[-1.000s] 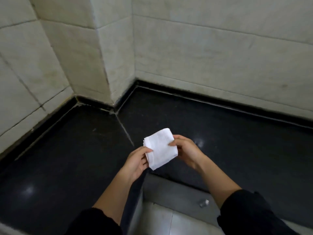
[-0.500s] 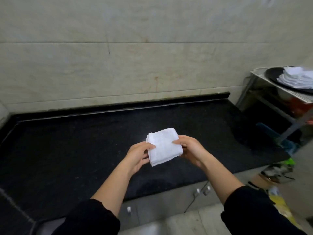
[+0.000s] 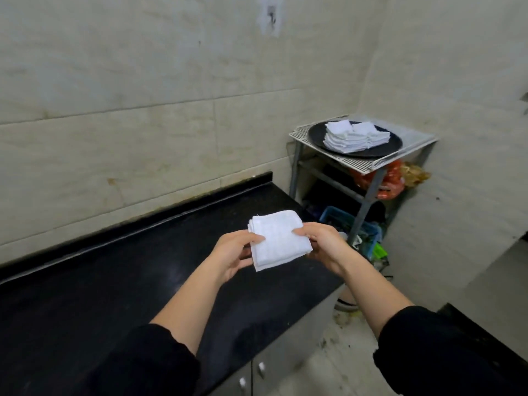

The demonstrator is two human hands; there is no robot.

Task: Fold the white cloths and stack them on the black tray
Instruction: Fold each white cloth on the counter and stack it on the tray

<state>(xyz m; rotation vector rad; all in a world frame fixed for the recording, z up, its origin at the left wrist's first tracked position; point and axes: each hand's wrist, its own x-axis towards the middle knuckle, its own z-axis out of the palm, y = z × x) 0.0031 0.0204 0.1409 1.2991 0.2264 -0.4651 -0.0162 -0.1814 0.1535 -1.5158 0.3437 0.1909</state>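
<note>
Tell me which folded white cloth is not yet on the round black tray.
The folded white cloth pinched between the left hand and right hand; the other white cloths lie stacked on the round black tray.

The folded cloth (image 3: 273, 240) looks soft, matt and finely ribbed, the bench (image 3: 120, 284) is polished black stone with dull reflections, the rack (image 3: 368, 162) is perforated grey metal, and the wall tiles (image 3: 143, 138) are smooth, faintly stained.
</note>
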